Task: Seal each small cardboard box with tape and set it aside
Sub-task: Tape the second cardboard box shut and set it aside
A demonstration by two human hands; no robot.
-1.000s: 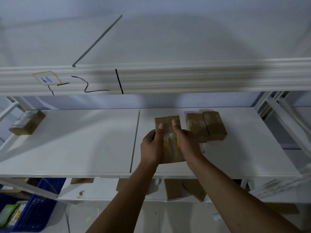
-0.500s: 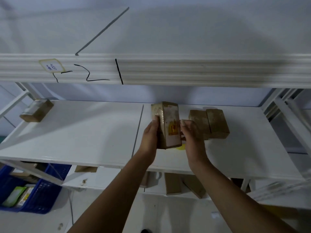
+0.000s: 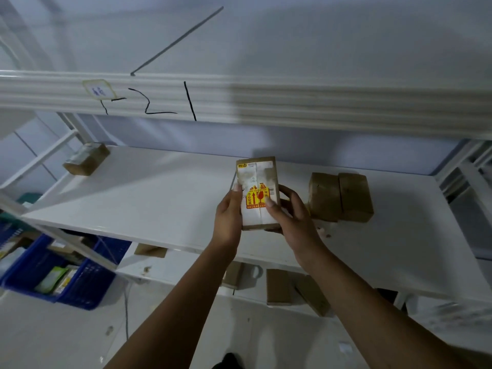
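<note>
A small cardboard box point(image 3: 256, 179) with a white label and a yellow-red fragile sticker stands upright above the middle shelf point(image 3: 159, 203), its labelled face towards me. My left hand point(image 3: 229, 217) grips its left edge. My right hand point(image 3: 291, 217) grips its right side, thumb lying across the sticker. Two more small cardboard boxes point(image 3: 340, 197) sit side by side on the shelf just right of my hands. Another small box point(image 3: 86, 158) wrapped in clear tape lies at the shelf's far left. No tape roll is visible.
The upper shelf's white front beam point(image 3: 266, 102) with black marker lines hangs above the hands. A blue crate point(image 3: 77, 283) of packets stands at lower left. Several flat cardboard pieces point(image 3: 278, 287) lie on the lower shelf. White frame bars point(image 3: 463, 166) rise at right.
The box was lying flat on the shelf under both hands; both hands have lifted it and turned it upright so its labelled face points at me. The view has shifted right.
</note>
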